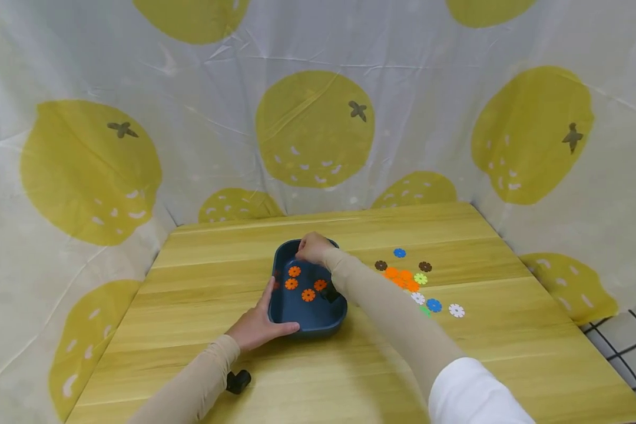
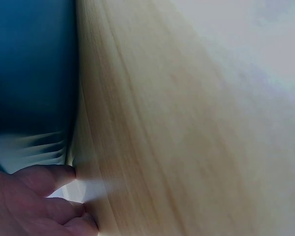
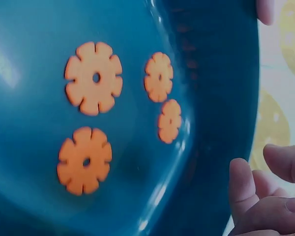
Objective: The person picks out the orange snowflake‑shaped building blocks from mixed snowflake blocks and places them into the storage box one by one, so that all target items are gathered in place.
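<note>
In the head view my left hand (image 1: 255, 327) grips the near left corner of a dark blue tray (image 1: 318, 325). Its thumb lies along the front rim, its fingers against the left outer side. Above the far left part of the tray hangs my right hand (image 1: 314, 247), fingers bent downward. Seen from the right wrist, its thumb and forefinger (image 3: 242, 179) stand apart, and nothing shows between them. Several orange notched plastic discs (image 3: 94, 78), each with a centre hole, lie flat on the tray's floor.
Right of the tray, a cluster of orange discs (image 1: 403, 279) lies on the wooden table (image 1: 217, 259), ringed by loose blue, brown, white and green ones. A lemon-patterned cloth (image 1: 315, 129) encloses the table's back and sides. Dark wrist devices (image 1: 238, 381) sit on both arms.
</note>
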Demonstrator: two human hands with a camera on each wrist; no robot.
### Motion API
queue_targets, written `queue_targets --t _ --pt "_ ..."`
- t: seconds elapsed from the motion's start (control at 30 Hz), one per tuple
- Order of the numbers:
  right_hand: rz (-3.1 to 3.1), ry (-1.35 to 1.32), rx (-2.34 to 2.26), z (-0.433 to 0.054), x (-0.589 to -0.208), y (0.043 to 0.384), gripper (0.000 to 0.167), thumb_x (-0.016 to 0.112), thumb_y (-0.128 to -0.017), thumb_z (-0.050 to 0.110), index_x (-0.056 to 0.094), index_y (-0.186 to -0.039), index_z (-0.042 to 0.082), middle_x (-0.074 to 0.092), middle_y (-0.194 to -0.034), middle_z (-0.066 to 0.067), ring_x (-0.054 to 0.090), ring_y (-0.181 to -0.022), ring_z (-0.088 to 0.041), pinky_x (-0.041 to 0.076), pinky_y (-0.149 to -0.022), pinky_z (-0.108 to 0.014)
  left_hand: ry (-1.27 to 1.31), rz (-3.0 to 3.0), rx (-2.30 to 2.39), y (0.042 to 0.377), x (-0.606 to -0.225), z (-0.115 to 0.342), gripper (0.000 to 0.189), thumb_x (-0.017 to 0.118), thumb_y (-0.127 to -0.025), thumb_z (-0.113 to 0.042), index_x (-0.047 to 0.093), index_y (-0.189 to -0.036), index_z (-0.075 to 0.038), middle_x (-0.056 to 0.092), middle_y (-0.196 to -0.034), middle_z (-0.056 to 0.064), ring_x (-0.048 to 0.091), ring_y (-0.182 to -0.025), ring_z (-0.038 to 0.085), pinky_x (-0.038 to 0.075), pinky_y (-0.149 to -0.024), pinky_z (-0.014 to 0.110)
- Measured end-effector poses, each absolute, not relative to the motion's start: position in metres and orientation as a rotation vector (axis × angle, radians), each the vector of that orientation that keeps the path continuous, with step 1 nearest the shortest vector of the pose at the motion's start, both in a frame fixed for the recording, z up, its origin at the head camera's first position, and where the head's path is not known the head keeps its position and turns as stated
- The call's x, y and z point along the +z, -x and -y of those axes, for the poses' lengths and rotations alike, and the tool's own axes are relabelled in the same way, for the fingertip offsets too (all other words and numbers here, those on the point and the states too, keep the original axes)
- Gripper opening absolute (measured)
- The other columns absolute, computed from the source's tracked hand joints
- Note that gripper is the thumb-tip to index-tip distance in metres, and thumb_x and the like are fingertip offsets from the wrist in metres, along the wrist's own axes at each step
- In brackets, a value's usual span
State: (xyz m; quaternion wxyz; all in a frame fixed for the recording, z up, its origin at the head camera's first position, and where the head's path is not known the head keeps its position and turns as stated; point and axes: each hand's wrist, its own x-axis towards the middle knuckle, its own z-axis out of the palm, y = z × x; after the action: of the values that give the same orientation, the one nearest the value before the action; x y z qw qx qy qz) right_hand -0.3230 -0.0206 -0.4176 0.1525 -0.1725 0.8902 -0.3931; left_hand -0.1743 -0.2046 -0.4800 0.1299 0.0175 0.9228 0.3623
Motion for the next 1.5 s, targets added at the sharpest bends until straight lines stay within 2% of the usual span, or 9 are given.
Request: queue_targets --t 0.13,0.43,0.57,0.83,0.93,1.03,1.13,1.27,1.5 --pt "-2.488 0.464 -1.215 0.004 -0.411 0.327 0.016 0.067 -0.096 0.012 0.061 -0.081 0.009 0.054 -0.074 -0.001 0.041 -0.057 -0.015 0.037 -0.055 -0.027 -0.051 -2.676 1.066 0.175 -0.482 0.204 0.126 0.078 -0.079 -0.064 -0.010 -0.163 -0.032 0.019 -0.172 0.001 0.053 -0.135 0.044 0.045 -0.108 0.060" --pt "-2.465 0.283 -1.262 -0.063 -0.403 0.345 0.012 0.065 -0.100 0.021 0.063 -0.096 0.010 0.060 -0.085 -0.003 0.026 -0.048 -0.011 0.027 -0.047 -0.027 -0.047 -2.696 1.060 0.176 -0.481 0.202 0.127 0.079 -0.079 -0.062 -0.010 -0.163 -0.030 0.020 -0.171 0.002 0.055 -0.133 0.043 0.046 -0.106 0.061" --pt "-2.467 0.207 -1.249 -0.102 -0.410 0.348 0.013 0.061 -0.101 0.020 0.060 -0.099 0.008 0.059 -0.090 -0.004 0.028 -0.050 -0.010 0.027 -0.048 -0.027 -0.056 -2.701 1.048 0.175 -0.481 0.202 0.128 0.079 -0.079 -0.063 -0.010 -0.164 -0.029 0.020 -0.171 0.003 0.057 -0.131 0.043 0.048 -0.105 0.061" --pt "-2.491 0.084 -1.160 -0.166 -0.433 0.341 0.015 0.060 -0.101 0.021 0.057 -0.100 0.007 0.064 -0.108 -0.016 0.030 -0.052 -0.009 0.028 -0.048 -0.025 -0.068 -2.707 1.042 0.175 -0.481 0.202 0.127 0.078 -0.079 -0.063 -0.011 -0.163 -0.029 0.019 -0.172 0.003 0.058 -0.130 0.043 0.047 -0.105 0.060" --pt "-2.484 0.064 -1.144 -0.185 -0.441 0.334 0.016 0.061 -0.101 0.020 0.055 -0.093 0.007 0.063 -0.101 -0.012 0.027 -0.050 -0.008 0.027 -0.047 -0.024 -0.072 -2.704 1.042 0.175 -0.481 0.202 0.127 0.078 -0.079 -0.063 -0.011 -0.163 -0.029 0.019 -0.172 0.003 0.058 -0.130 0.043 0.047 -0.105 0.061" --pt "-2.469 0.050 -1.138 -0.201 -0.447 0.329 0.021 0.062 -0.100 0.018 0.051 -0.085 0.009 0.054 -0.081 -0.005 0.026 -0.048 -0.008 0.027 -0.048 -0.025 -0.068 -2.705 1.036 0.176 -0.481 0.202 0.127 0.077 -0.079 -0.063 -0.011 -0.163 -0.029 0.019 -0.172 0.003 0.060 -0.127 0.043 0.049 -0.103 0.060" --pt "-2.473 0.033 -1.133 -0.212 -0.452 0.326 0.023 0.065 -0.098 0.017 0.050 -0.082 0.009 0.047 -0.073 0.000 0.027 -0.048 -0.008 0.028 -0.049 -0.026 -0.061 -2.718 1.010 0.177 -0.481 0.203 0.127 0.077 -0.079 -0.064 -0.011 -0.163 -0.029 0.019 -0.172 0.002 0.063 -0.122 0.041 0.051 -0.101 0.059" --pt "-2.492 0.035 -1.107 -0.219 -0.458 0.323 0.019 0.069 -0.095 0.017 0.054 -0.086 0.008 0.047 -0.075 0.001 0.032 -0.054 -0.009 0.032 -0.053 -0.026 -0.063 -2.728 0.996 0.177 -0.481 0.203 0.126 0.077 -0.080 -0.063 -0.011 -0.163 -0.028 0.019 -0.172 0.001 0.063 -0.122 0.040 0.051 -0.100 0.058" --pt "-2.507 0.006 -1.048 -0.219 -0.469 0.318 0.023 0.077 -0.089 0.020 0.057 -0.086 0.009 0.048 -0.080 0.000 0.041 -0.066 -0.015 0.036 -0.059 -0.027 -0.071 -2.719 1.010 0.176 -0.480 0.200 0.127 0.078 -0.080 -0.062 -0.011 -0.164 -0.027 0.019 -0.172 0.002 0.065 -0.120 0.041 0.052 -0.099 0.058"
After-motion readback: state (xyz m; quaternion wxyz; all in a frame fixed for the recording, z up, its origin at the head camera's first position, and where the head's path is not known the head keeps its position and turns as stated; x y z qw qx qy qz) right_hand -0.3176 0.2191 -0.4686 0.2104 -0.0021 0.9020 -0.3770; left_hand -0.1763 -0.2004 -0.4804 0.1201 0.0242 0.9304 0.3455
